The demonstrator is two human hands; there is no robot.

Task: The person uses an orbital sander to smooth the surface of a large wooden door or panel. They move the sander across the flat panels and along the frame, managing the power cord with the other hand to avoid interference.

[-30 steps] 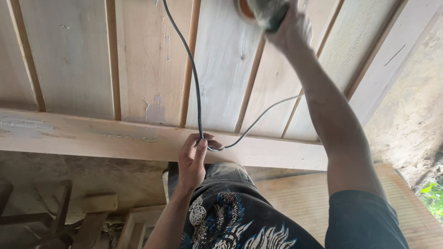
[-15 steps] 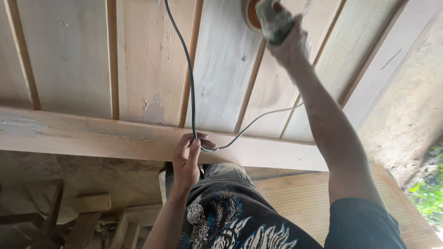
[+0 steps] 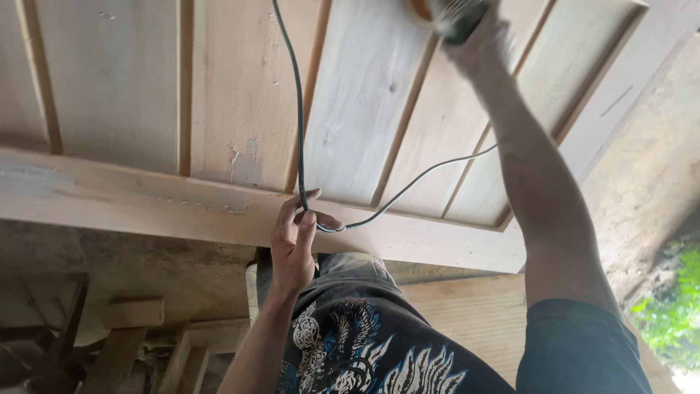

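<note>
Power cord [image 3: 297,124], dark, comes down from the top edge across the pale wooden panel [image 3: 240,95], passes through my left hand and loops back right and up toward my right forearm. Going left to right: far left, panel boards with darker vertical battens between them; filler patches show pale on the bottom rail [image 3: 146,204], which runs slightly downhill to the right. Below the rail, lower left, loose wood frames and offcuts [image 3: 131,314] sit on the ground, blurry. Centre: my left hand [image 3: 295,241] rests at the rail's edge, fingers curled loosely round the cord, thumb and index pinching it where it bends; hand partly closed, not a tight fist. Cord touches the panel surface above my hand. Under the hand, my dark printed shirt [image 3: 357,343] and grey trousers. Right of centre: cord loop hangs clear of the rail, rising to my right arm. Top right: my right hand [image 3: 477,40] is wrapped shut round the body of a sander [image 3: 456,13], motion-blurred, cut off by the top edge; orange disc edge pressed against the panel, exact contact hard to tell. Far right: panel's side frame [image 3: 627,80], then rough concrete wall [image 3: 656,182], green foliage at the bottom corner.
</note>
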